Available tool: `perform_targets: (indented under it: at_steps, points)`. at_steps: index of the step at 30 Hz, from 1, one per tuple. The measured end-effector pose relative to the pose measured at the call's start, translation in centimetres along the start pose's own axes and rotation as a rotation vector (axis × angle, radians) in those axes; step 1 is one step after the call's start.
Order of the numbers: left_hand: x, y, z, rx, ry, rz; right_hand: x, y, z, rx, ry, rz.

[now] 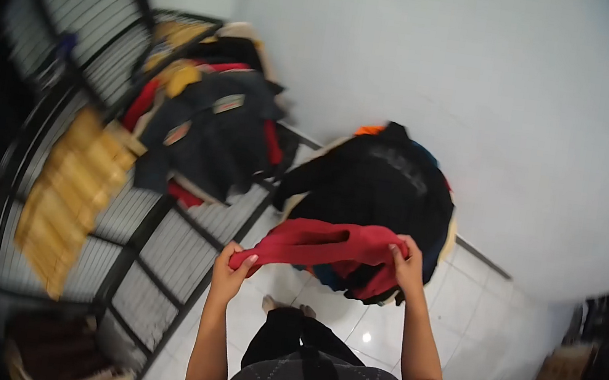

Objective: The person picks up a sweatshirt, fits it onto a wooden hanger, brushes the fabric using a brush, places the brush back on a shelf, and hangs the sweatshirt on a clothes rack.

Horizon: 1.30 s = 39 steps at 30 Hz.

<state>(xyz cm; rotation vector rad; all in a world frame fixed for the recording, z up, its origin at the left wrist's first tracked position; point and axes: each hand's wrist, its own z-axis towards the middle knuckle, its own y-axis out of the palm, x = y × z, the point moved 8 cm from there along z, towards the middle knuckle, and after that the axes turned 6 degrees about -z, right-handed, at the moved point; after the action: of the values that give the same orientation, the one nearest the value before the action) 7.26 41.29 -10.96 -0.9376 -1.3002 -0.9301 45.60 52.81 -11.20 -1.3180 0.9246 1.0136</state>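
Note:
Stretched between my two hands is a red garment [305, 245], with a dark gap showing near its upper edge; I cannot tell which kind of garment it is. My left hand [232, 269] pinches its left end, and my right hand [408, 267] grips the right end. Just beyond it, a black long-sleeved top [367, 179] with faint lettering lies spread over a rounded heap of clothes. The red garment covers the near side of that heap, where more red cloth hangs down.
Left of the heap, a dark grey shirt [212, 128] with patches lies on piled clothes on a black metal rack [183, 297]. A yellow slatted panel [73, 198] leans on the rack. White wall [486, 98] stands behind; dark items and a box [564, 370] sit at right.

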Motion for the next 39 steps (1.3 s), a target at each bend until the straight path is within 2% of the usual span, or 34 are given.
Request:
perform_targets:
  at_steps: [4, 6, 9, 10, 12, 14, 16, 17, 18, 19, 22, 23, 24, 26, 31, 33, 34, 35, 37, 39]
  points:
    - [5.0, -9.8, -8.0, 0.282, 0.134, 0.118, -9.6, 8.3, -0.6, -0.219, -0.22, -0.014]
    - [5.9, -14.7, -12.7, 0.434, 0.15, 0.172, -14.0, 13.2, -2.7, -0.337, -0.269, 0.147]
    - [8.5, -21.4, -20.9, 0.585, 0.171, 0.334, -18.5, 21.1, -7.3, -0.508, -0.325, 0.192]
    - [9.4, -23.4, -23.8, 0.643, 0.162, 0.347, -20.4, 23.5, -9.3, -0.547, -0.408, 0.196]
    - [12.5, -27.3, -30.4, 0.818, 0.314, 0.615, -23.1, 29.0, -13.9, -0.635, -0.445, 0.234]
    - [13.7, -31.8, -36.7, 0.879, 0.282, 0.644, -25.1, 34.2, -19.4, -0.733, -0.454, 0.315]
    - [16.3, -34.8, -42.2, 0.955, 0.203, 0.906, -28.5, 38.2, -26.7, -0.779, -0.445, 0.361]
    - [17.6, -35.9, -44.7, 1.077, 0.16, 0.927, -29.8, 39.9, -30.2, -0.783, -0.43, 0.386]
    - [17.8, -36.9, -45.9, 1.03, 0.113, 0.994, -30.8, 42.2, -33.5, -0.801, -0.553, 0.367]
    - [17.6, -37.7, -47.0, 0.98, 0.063, 1.054, -32.3, 44.2, -37.5, -0.882, -0.562, 0.429]
    - [11.6, -40.8, -49.0, 0.822, -0.052, 0.79, -35.4, 48.6, -47.9, -1.149, -0.471, 0.49]
    - [11.7, -41.5, -50.2, 0.871, 0.076, 0.847, -36.0, 49.5, -50.4, -1.204, -0.448, 0.487]
    - [11.5, -42.4, -51.2, 0.885, 0.076, 0.851, -36.8, 49.9, -52.3, -1.242, -0.492, 0.45]
    - [10.0, -45.1, -54.5, 1.037, 0.061, 0.474, -37.4, 51.3, -54.7, -1.24, -0.528, 0.481]
    - [9.4, -48.2, -59.8, 1.205, -0.042, 0.437, -38.9, 56.1, -58.9, -1.261, -0.564, 0.44]
    - [7.9, -49.6, -60.1, 1.161, 0.047, 0.313, -38.5, 58.8, -60.7, -1.254, -0.537, 0.504]
    - [6.3, -49.7, -59.7, 1.107, 0.0, 0.092, -38.3, 59.9, -61.8, -1.266, -0.531, 0.508]
    - [5.8, -50.0, -60.0, 1.117, -0.004, 0.098, -38.3, 61.2, -62.8, -1.287, -0.513, 0.527]
    - [2.6, -48.9, -57.9, 0.769, -0.194, -0.152, -38.3, 63.9, -64.3, -1.314, -0.496, 0.558]
    - [3.2, -49.6, -57.3, 0.738, -0.071, -0.242, -37.9, 67.1, -66.3, -1.395, -0.659, 0.308]
